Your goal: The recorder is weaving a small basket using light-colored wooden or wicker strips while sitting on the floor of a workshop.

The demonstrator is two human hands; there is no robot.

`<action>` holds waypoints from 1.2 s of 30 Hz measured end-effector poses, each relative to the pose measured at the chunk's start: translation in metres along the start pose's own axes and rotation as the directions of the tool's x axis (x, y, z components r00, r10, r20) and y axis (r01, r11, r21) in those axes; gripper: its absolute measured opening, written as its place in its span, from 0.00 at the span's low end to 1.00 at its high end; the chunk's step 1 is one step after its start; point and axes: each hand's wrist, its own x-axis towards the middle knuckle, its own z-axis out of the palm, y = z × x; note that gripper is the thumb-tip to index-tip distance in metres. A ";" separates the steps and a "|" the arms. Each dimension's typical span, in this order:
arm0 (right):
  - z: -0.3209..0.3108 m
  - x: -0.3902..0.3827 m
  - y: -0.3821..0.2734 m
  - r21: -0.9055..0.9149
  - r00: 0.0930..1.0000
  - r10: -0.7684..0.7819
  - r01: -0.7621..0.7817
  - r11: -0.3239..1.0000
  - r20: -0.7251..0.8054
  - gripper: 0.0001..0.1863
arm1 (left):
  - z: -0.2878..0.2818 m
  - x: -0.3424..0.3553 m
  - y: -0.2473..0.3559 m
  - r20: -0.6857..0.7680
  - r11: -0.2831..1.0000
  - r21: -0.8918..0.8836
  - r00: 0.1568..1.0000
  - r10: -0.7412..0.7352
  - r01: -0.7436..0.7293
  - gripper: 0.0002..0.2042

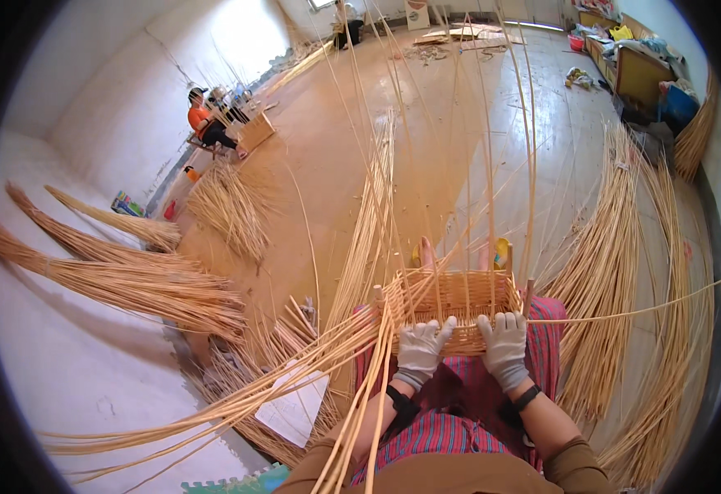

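Observation:
A partly woven wicker basket [490,290] rests on my lap over striped cloth [546,346], with long upright rods rising from it. My left hand [420,350], in a pale glove, has its fingers bent over the near edge of the basket. My right hand [504,346], gloved likewise, grips that same edge a little to the right. Loose long canes [295,383] fan out from the basket's left side toward the lower left, and a single cane [624,315] sticks out to the right.
Cane bundles lie at the left [113,288], ahead [369,230] and right [599,272]. A seated person in orange [200,119] works by the left wall, another person [346,29] is at the back. A cluttered cabinet [636,78] lines the right wall.

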 end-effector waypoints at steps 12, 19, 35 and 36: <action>-0.016 -0.006 0.003 -0.021 0.997 -0.070 0.070 0.997 -0.028 0.28 | -0.041 -0.045 -0.002 -0.151 0.938 -0.346 0.987 -0.056 0.000 0.31; -0.033 -0.016 -0.047 0.592 0.966 -0.143 -0.015 0.806 0.218 0.15 | -0.067 -0.098 -0.059 0.240 -0.018 -0.916 0.513 -0.824 0.401 0.22; -0.075 0.007 -0.221 0.825 0.630 -0.775 0.408 0.391 0.056 0.22 | -0.151 -0.069 -0.024 -0.177 0.304 -0.952 0.842 -0.509 -0.016 0.31; -0.080 0.007 -0.219 0.832 0.721 -0.691 0.410 0.373 -0.046 0.22 | -0.155 -0.059 -0.032 -0.217 0.390 -0.918 0.911 -0.352 -0.068 0.32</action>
